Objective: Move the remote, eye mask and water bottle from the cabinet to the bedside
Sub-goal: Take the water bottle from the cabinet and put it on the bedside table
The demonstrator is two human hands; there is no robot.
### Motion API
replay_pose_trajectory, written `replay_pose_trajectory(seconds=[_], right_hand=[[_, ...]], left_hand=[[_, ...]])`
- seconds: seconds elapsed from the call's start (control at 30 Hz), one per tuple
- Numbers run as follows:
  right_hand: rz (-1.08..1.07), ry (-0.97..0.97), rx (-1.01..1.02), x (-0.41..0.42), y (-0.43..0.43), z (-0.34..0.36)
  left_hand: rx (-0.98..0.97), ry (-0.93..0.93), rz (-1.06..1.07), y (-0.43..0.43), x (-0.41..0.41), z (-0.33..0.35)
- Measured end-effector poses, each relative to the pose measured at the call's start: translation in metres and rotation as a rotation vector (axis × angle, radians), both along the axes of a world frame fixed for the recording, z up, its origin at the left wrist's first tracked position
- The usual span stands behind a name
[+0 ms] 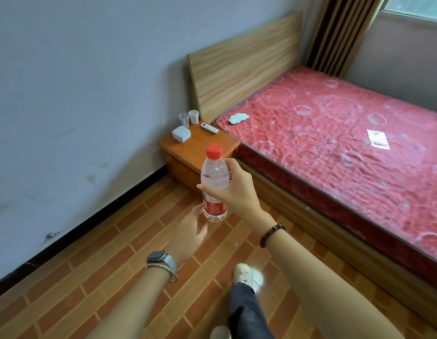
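My right hand (233, 189) is clamped round the water bottle (214, 184), fingers and thumb wrapped about its clear upper half, holding it upright with the red cap on top. My left hand (188, 238) hangs just below it with the fingers loose and apart, gripping nothing; its fingertips sit right by the bottle's labelled lower end, and I cannot tell whether they touch it. Both hands are over the tiled floor (109, 260), short of the bedside.

Ahead stands the wooden bedside surface (200, 150), pushed against the wall and the bed (335, 148). The remote (209, 128) lies near its back right corner, close to the edge by the bed. A white box (181, 134) sits toward the back left, and a clear cup (184, 119) and a white cup (194, 116) stand side by side along the back edge. The eye mask (238, 117) rests on the bed, at the head corner nearest the surface. Farther down the bed lies a small paper packet (378, 139).

I judge two of the three items delivered: remote and eye mask are already at the bedside. Only the bottle is left. The front half of the surface looks free, so I expect to stand it there.
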State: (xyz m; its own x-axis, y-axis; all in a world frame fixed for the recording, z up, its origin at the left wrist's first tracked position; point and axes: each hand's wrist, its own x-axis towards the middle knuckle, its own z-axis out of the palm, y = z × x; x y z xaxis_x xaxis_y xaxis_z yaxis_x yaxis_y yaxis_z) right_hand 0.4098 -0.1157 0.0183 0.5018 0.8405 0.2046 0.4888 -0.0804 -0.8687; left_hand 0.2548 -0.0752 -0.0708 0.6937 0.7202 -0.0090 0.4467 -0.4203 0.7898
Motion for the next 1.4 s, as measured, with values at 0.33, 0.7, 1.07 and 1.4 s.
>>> replay_pose_trajectory(seconds=[0.33, 0.7, 1.07, 1.4], right_hand=[[0.135, -0.011, 0.0, 0.091, 0.103, -0.01], [0.236, 0.021, -0.044, 0.166, 0.206, -0.01], [0.281, 0.012, -0.079, 0.195, 0.335, -0.031], [0.31, -0.062, -0.104, 0.218, 0.461, -0.031]], left_hand=[[0.011, 0.061, 0.123, 0.087, 0.088, -0.009], [0.032, 0.095, 0.261, 0.164, 0.157, -0.007], [-0.009, 0.116, 0.302, 0.277, 0.185, -0.023], [0.015, 0.131, 0.323, 0.404, 0.217, -0.032]])
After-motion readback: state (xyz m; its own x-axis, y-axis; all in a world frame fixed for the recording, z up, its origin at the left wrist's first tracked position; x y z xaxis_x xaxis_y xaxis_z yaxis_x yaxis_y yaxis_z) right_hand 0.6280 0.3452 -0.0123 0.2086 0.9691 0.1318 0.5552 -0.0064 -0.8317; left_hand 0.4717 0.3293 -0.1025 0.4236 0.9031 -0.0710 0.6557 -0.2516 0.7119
